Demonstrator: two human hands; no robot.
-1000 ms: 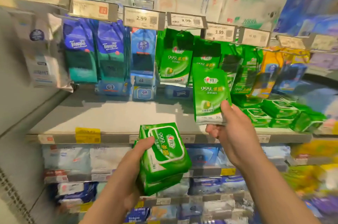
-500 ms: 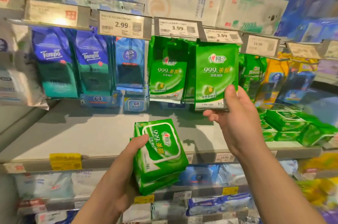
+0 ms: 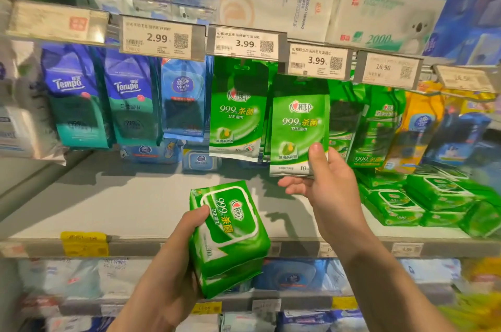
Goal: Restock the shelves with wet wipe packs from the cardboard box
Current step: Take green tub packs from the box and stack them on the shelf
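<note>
Right hand [image 3: 329, 190] pinches a flat green sachet [image 3: 298, 125] by its bottom edge, lifting its top towards the hook under the price tag [image 3: 317, 61]; left hand [image 3: 176, 258] grips two stacked wipe packs [image 3: 230, 234] (probably next for the shelf [image 3: 135, 204]).

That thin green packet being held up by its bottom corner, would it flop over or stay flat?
The slim green sachet, pinched low by the right hand, stands flat and upright, so it is probably fairly stiff and light. Its glossy film looks slippery; a corner pinch might slide. The thicker green pack in the left hand looks soft and likely heavier.
</note>
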